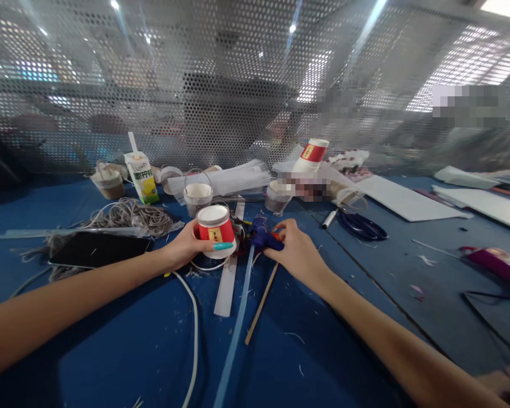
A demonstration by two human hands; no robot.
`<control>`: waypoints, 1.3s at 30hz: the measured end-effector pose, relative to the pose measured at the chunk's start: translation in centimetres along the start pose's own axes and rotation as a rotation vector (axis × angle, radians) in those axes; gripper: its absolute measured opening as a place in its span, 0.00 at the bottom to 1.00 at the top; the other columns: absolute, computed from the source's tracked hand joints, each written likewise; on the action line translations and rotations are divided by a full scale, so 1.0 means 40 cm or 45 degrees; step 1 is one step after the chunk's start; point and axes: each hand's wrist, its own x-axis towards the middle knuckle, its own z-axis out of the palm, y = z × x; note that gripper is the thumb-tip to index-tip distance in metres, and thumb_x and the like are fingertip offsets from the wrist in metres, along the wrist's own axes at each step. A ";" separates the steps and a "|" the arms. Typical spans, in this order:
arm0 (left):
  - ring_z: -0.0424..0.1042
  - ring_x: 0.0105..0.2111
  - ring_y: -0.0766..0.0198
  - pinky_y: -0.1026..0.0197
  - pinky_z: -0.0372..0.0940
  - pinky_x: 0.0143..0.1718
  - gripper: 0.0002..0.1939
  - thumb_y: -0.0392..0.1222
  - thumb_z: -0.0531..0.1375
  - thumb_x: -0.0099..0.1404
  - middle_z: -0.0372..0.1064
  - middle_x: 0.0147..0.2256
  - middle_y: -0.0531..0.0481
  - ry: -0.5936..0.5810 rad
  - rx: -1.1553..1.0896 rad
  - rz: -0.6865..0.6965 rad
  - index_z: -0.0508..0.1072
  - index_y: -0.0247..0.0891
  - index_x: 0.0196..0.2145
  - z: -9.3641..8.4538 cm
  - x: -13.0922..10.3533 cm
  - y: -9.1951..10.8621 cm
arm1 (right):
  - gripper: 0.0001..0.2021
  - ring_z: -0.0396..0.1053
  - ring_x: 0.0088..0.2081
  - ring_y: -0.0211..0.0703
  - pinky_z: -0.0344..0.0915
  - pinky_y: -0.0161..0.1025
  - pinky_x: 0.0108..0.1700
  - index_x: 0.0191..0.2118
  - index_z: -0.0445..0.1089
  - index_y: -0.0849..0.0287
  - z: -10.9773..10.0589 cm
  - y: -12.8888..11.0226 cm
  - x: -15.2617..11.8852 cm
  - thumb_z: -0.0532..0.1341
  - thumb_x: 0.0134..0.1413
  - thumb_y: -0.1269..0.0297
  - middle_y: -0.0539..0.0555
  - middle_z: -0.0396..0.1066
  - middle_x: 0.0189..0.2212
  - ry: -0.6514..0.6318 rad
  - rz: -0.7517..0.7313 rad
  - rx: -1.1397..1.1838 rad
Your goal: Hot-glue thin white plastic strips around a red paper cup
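Note:
My left hand [188, 246] is wrapped round a red and white paper cup [217, 231], which has a grey band round its top rim. A blue glue gun [261, 233] is in my right hand [295, 246], close to the right of the cup. From the glue gun's back a long translucent glue stick [237, 334] runs toward me over the blue table. Beside it lie a thin wooden stick [261, 306] and a white strip [226, 289]. Whether the gun's nozzle touches anything is hidden.
Behind my hands stand twine-wrapped cups [198, 197], a drink carton [142, 177] and a stack of paper cups [312, 156]. Left lie tangled grey cord [131, 216] and a black phone-like slab [102, 250]. Scissors [361, 225] and white boards [408, 197] are right; a white cable [194, 334] runs in front.

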 end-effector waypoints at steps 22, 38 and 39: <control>0.72 0.46 0.53 0.51 0.62 0.52 0.31 0.39 0.72 0.43 0.74 0.45 0.44 -0.118 0.040 0.064 0.70 0.36 0.46 0.030 -0.007 0.014 | 0.40 0.31 0.68 0.58 0.43 0.63 0.65 0.68 0.28 0.49 0.009 -0.135 -0.125 0.55 0.60 0.55 0.54 0.34 0.69 -0.388 -0.501 0.635; 0.53 0.62 0.53 0.50 0.47 0.63 0.26 0.48 0.58 0.64 0.57 0.61 0.48 -0.283 0.401 0.367 0.62 0.48 0.59 0.027 -0.042 0.010 | 0.46 0.46 0.66 0.55 0.50 0.57 0.65 0.68 0.32 0.53 0.015 -0.098 -0.088 0.63 0.52 0.54 0.62 0.43 0.67 -0.349 -0.398 1.053; 0.56 0.60 0.53 0.50 0.50 0.62 0.26 0.47 0.57 0.64 0.59 0.59 0.47 -0.269 0.422 0.391 0.61 0.47 0.59 0.027 -0.041 0.008 | 0.46 0.46 0.66 0.55 0.50 0.57 0.64 0.67 0.32 0.53 0.017 -0.099 -0.090 0.63 0.51 0.55 0.62 0.44 0.66 -0.352 -0.395 1.065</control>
